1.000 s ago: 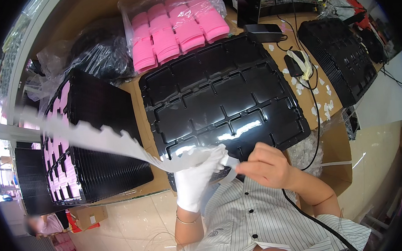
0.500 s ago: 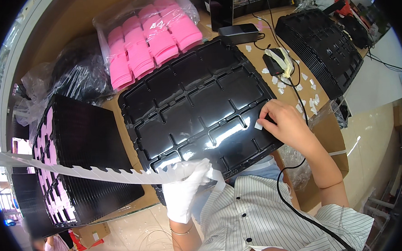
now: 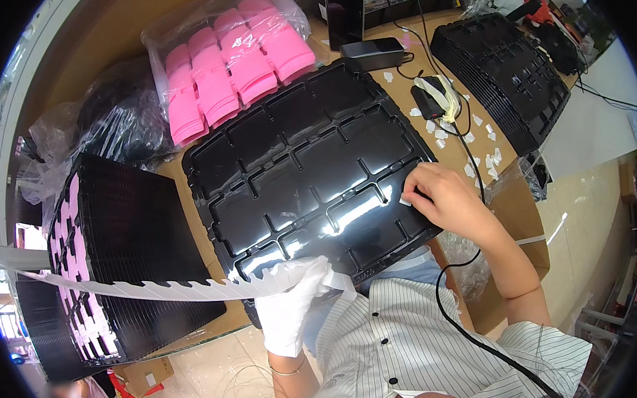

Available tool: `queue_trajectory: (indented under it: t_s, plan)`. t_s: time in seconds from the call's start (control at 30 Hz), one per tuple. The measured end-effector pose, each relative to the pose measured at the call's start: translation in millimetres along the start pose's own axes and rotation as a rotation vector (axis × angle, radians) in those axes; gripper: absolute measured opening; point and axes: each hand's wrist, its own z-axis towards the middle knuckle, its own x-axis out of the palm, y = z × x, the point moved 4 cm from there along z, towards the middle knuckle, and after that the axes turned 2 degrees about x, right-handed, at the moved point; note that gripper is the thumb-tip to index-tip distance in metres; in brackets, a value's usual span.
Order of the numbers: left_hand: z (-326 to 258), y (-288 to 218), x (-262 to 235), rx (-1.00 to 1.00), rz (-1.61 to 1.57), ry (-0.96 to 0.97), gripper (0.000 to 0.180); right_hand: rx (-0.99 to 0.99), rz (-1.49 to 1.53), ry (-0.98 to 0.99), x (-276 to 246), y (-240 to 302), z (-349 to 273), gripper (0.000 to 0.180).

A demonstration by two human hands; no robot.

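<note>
A glossy black plastic tray [image 3: 309, 167] with moulded compartments lies before me at the middle of the table. My left hand [image 3: 289, 310], in a white glove, is closed on a long white strip [image 3: 156, 289] with a notched edge, which stretches away to the left. The strip's short end hangs out past the fingers on the right. My bare right hand [image 3: 442, 199] is over the tray's right part, thumb and fingers pinching a small white piece [image 3: 405, 200]. Whether that piece touches the tray, I cannot tell.
Stacked black trays with pink pieces [image 3: 139, 239] stand at left; another black tray stack [image 3: 508, 78] is at right. Pink bundles [image 3: 237, 65] in clear plastic lie behind the tray. A phone [image 3: 345, 18], a black cable [image 3: 481, 182] and scattered white scraps [image 3: 491, 161] are on the cardboard.
The right hand has shifted slightly left with the small white piece still pinched. The left hand keeps its hold on the strip. The whole view has moved slightly.
</note>
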Motion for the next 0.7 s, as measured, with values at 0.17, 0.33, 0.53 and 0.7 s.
queue_trajectory:
  t_s: [0.17, 0.33, 0.53, 0.7]
  plan:
    - [-1, 2, -5, 0.011, 0.034, -0.018, 0.020, 0.114, 0.479, 0.278, -21, -4, -18, 0.013]
    - [-13, 2, -23, 0.034, 0.084, 0.075, 0.020, 0.545, 0.566, -0.035, -76, -121, -98, 0.014]
    - [-17, -30, -49, 0.672, 0.708, 0.455, 0.068, 0.461, -1.076, 0.027, -85, -226, -217, 0.025]
    - [8, -39, -76, 0.693, 0.353, 0.037, 0.049, 0.285, -0.249, -0.574, -124, -65, -47, 0.009]
